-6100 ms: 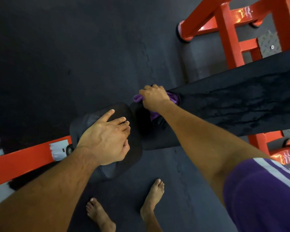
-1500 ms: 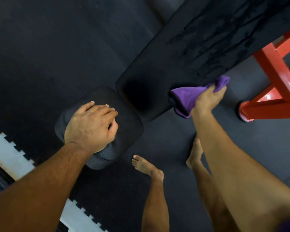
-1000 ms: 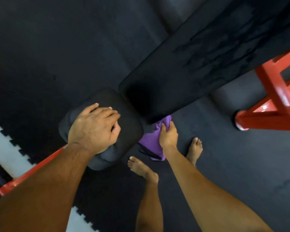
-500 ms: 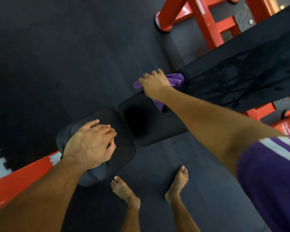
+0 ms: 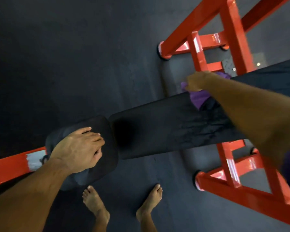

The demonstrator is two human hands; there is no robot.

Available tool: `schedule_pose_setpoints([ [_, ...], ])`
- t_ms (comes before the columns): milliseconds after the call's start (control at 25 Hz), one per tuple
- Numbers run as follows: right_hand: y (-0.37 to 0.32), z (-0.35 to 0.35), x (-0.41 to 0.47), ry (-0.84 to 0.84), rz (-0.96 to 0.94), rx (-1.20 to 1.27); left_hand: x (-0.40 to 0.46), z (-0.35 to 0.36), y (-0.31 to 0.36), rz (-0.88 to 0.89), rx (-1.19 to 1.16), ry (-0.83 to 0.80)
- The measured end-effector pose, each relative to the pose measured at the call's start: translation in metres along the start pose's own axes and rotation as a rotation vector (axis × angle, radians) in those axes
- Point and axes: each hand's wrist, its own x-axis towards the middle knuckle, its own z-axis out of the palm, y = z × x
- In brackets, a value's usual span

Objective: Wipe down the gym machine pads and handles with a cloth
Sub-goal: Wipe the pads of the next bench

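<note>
Under the right hand (image 5: 197,81), bunched against the far edge of the long black pad (image 5: 166,124), sits the purple cloth (image 5: 198,98), fingers curled round it. It looks soft and light, likely damp given the wet streaks just beside it, so a gathered fistful should grip best. The left hand (image 5: 77,149) rests flat, fingers relaxed, on the smaller pad (image 5: 107,158), bracing against the stiff red frame (image 5: 231,39).

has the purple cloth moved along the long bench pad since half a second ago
Yes. The right hand has slid the purple cloth along the long pad, farther from the small seat pad under the left hand.
</note>
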Motion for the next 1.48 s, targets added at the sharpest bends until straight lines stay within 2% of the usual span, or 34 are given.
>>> schedule_pose_setpoints([
  [120, 0.035, 0.005, 0.032, -0.080, 0.018, 0.052, 0.002, 0.003, 0.000, -0.010, 0.004, -0.003],
  [240, -0.031, -0.004, 0.008, -0.104, -0.111, 0.084, 0.003, 0.005, 0.000, 0.004, -0.001, -0.014],
  [320, -0.084, 0.001, 0.004, -0.044, -0.207, 0.054, 0.002, 0.004, 0.000, 0.008, -0.007, -0.020],
  [440, -0.123, 0.008, -0.001, -0.007, -0.202, 0.015, 0.003, 0.002, -0.002, 0.014, -0.012, -0.027],
  [560, -0.085, 0.011, -0.017, 0.116, -0.100, 0.000, 0.003, 0.002, 0.001, -0.002, -0.008, -0.022],
  [640, -0.040, 0.005, -0.019, 0.129, 0.013, 0.013, 0.002, 0.003, 0.000, -0.002, -0.017, -0.029],
  [720, -0.002, -0.001, -0.017, 0.084, 0.116, 0.024, 0.003, 0.003, -0.001, 0.001, -0.017, -0.023],
  [800, 0.006, -0.005, -0.008, 0.005, 0.133, 0.032, 0.003, 0.003, -0.001, 0.004, -0.008, -0.010],
  [880, -0.023, -0.005, 0.003, -0.027, 0.104, 0.037, 0.003, 0.004, -0.001, 0.009, -0.017, -0.018],
  [1000, -0.107, 0.002, 0.006, -0.050, -0.044, 0.064, 0.003, 0.002, -0.001, 0.002, -0.004, -0.035],
  [1120, -0.168, 0.010, -0.009, 0.100, -0.146, 0.133, 0.002, 0.006, 0.000, 0.008, -0.012, -0.038],
  [1200, -0.189, 0.022, -0.029, 0.251, -0.124, 0.310, 0.003, 0.003, 0.001, -0.006, 0.003, -0.045],
  [1360, -0.222, 0.082, -0.102, 0.461, -0.002, 1.004, 0.007, -0.006, 0.005, -0.018, 0.043, -0.130],
  [1400, -0.232, 0.106, -0.122, 0.500, 0.104, 1.232, 0.009, -0.008, 0.006, -0.026, 0.071, -0.157],
  [1480, -0.250, 0.154, -0.165, 0.519, 0.505, 1.684, 0.011, -0.007, 0.006, -0.017, 0.161, -0.239],
])
